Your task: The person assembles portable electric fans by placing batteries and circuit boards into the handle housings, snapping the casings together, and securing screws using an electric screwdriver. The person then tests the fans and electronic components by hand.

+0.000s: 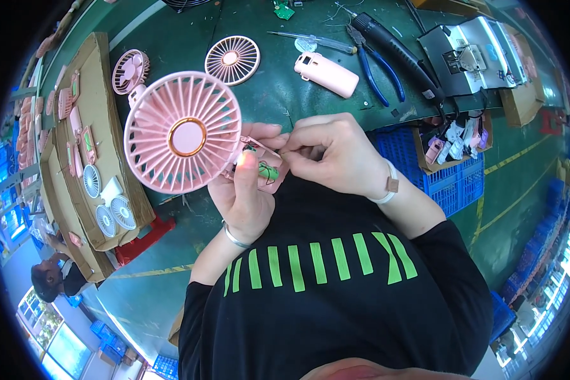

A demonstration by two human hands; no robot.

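My left hand point(240, 206) is wrapped round the open handle of a pink handheld fan point(183, 136), its round grille facing up toward the left. Inside the handle a green battery point(269, 172) and thin dark wires show, and a reddish light glows by my left thumb. At the handle's right edge my right hand point(335, 155) is closed in a pinch; whatever sits between its fingertips is hidden. On the green bench beyond lie a pink handle casing point(327, 74), a loose pink grille point(232, 60) and a smaller pink fan head point(130, 71).
Blue-handled pliers point(380, 73), a thin screwdriver point(320, 41) and a black power screwdriver point(399, 57) lie at the back right, near a metal fixture point(472, 57). A cardboard tray point(98, 209) of fan parts stands left. Right of me is a blue crate point(456, 190). Another person point(57, 275) is far left.
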